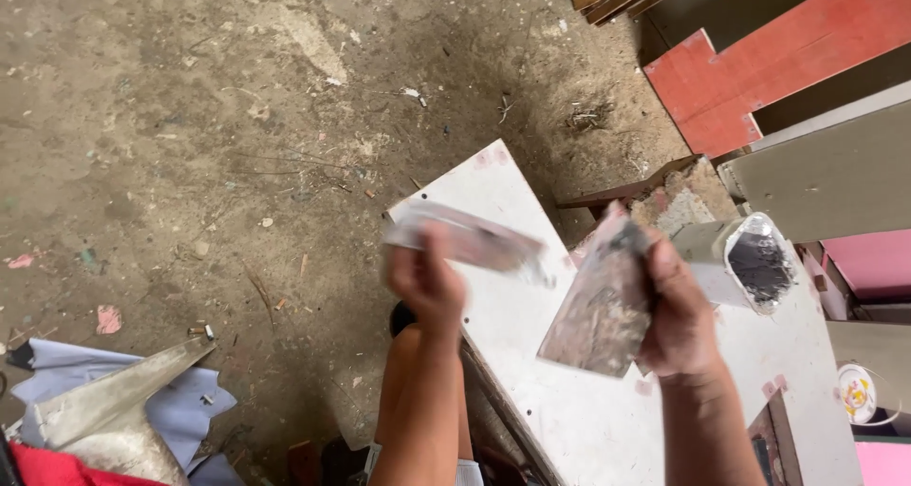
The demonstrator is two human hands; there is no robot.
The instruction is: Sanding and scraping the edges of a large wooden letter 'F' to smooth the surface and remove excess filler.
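White tabletop (569,391) lies below both hands; the left hand (427,282) grips a blurred scraper (470,239), the right hand (678,320) a caked broad blade (603,306); scraping carelessly could, I judge, flick residue toward the foil-lined tub (759,266) at right.

A clear plastic bag (759,263) lies on the white board (569,420) at the right, just beyond the right hand (678,320). Its mouth is rolled open into a pale ring, and dark grey powder fills the inside. Further right, near the picture's edge, a small round white tub (857,393) carries a yellow and red label; it is too small to tell whether that is a lid or the tub's side
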